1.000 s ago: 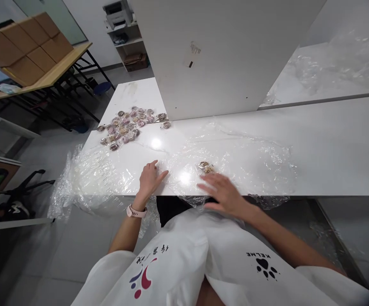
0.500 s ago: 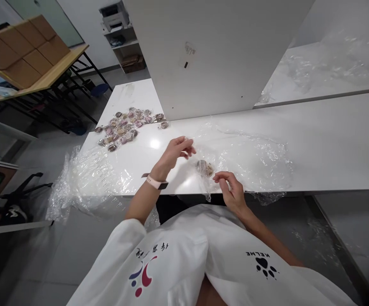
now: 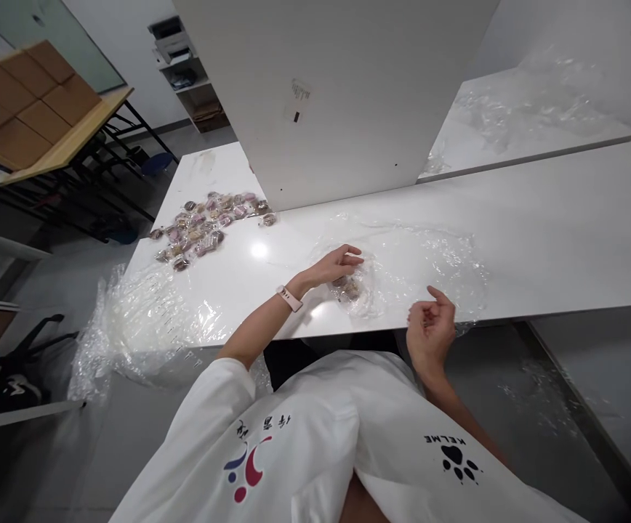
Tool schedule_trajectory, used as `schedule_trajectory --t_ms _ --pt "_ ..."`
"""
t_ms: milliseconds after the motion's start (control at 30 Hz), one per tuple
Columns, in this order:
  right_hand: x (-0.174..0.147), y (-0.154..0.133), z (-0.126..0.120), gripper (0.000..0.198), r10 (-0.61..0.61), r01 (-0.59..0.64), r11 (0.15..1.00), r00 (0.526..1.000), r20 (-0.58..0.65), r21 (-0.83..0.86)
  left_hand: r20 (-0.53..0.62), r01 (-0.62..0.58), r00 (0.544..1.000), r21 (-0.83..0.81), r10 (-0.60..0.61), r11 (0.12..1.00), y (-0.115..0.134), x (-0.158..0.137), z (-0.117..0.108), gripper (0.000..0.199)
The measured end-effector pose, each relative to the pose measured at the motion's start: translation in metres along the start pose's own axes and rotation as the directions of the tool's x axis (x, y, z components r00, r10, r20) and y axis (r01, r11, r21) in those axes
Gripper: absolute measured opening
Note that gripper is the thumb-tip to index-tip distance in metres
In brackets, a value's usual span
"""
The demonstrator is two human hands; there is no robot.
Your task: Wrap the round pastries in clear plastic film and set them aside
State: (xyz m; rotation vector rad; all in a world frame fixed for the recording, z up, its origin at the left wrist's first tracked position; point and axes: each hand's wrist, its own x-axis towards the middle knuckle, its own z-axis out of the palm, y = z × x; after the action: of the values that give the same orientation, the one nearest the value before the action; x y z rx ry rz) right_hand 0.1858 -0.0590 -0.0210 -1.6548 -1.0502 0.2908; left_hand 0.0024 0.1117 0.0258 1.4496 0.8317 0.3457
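Note:
My left hand [image 3: 337,266] reaches across clear plastic film [image 3: 414,254] spread on the white table, its fingers stretched out and slightly apart. Just below those fingers lies a small cluster of brown, individually wrapped pieces [image 3: 348,289] with film around them; my hand partly covers the cluster. Whether the fingertips press on the film I cannot tell. Off to the right, my right hand [image 3: 432,327] hovers by the front table edge near the film, palm turned up. Its fingers are loosely curled, one digit sticks out, and nothing shows in it.
Many similar wrapped pieces [image 3: 201,225] in brown, tan and pink are heaped at the table's left. A stack of clear bags [image 3: 146,312] hangs over the front left edge. An upright white panel [image 3: 337,94] stands behind the film. More crumpled film [image 3: 528,109] lies beyond it.
My left hand has moved right and down over the wrapped cluster. My right hand has drawn away to the right and turned palm up. The view has shifted slightly.

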Motion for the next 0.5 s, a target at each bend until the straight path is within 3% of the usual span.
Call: schedule_trajectory --t_ms 67,100,167,200,233,267,367,433,500 --pt "-0.003 -0.014 -0.002 0.032 -0.294 0.294 0.956 0.955 0.036 -0.005 0.081 -0.013 0.997 0.049 0.009 0.999 0.004 -0.009 -0.004 0.044" --pt "-0.007 -0.023 0.001 0.032 -0.469 0.467 0.883 0.872 0.138 0.046 0.109 -0.019 0.994 0.072 0.011 0.997 0.005 -0.012 -0.005 0.042" --pt "-0.014 -0.039 0.014 0.038 -0.688 0.682 0.709 0.616 0.384 0.179 0.152 -0.027 0.988 0.112 0.01 0.993 0.007 -0.014 -0.008 0.04" --pt "-0.016 -0.043 0.022 0.043 -0.704 0.72 0.667 0.524 0.48 0.192 0.174 -0.03 0.985 0.127 0.008 0.991 0.007 -0.014 -0.01 0.041" --pt "-0.017 -0.044 0.029 0.047 -0.674 0.735 0.661 0.492 0.551 0.152 0.196 -0.035 0.981 0.139 0.007 0.99 0.007 -0.016 -0.014 0.041" --pt "-0.016 -0.041 0.036 0.048 -0.617 0.732 0.677 0.511 0.598 0.074 0.219 -0.044 0.976 0.152 0.009 0.987 0.006 -0.018 -0.018 0.042" --pt "-0.005 -0.017 0.04 0.043 -0.456 0.655 0.74 0.653 0.605 -0.15 0.289 -0.111 0.957 0.241 0.037 0.964 0.002 -0.034 -0.032 0.049" --pt "0.004 0.001 0.033 0.035 -0.416 0.607 0.77 0.71 0.568 -0.196 0.295 -0.196 0.952 0.373 0.085 0.907 -0.005 -0.047 -0.037 0.063" --pt "0.011 0.013 0.024 0.029 -0.407 0.565 0.808 0.739 0.537 -0.166 0.232 -0.264 0.96 0.544 0.159 0.796 -0.014 -0.06 -0.034 0.069"
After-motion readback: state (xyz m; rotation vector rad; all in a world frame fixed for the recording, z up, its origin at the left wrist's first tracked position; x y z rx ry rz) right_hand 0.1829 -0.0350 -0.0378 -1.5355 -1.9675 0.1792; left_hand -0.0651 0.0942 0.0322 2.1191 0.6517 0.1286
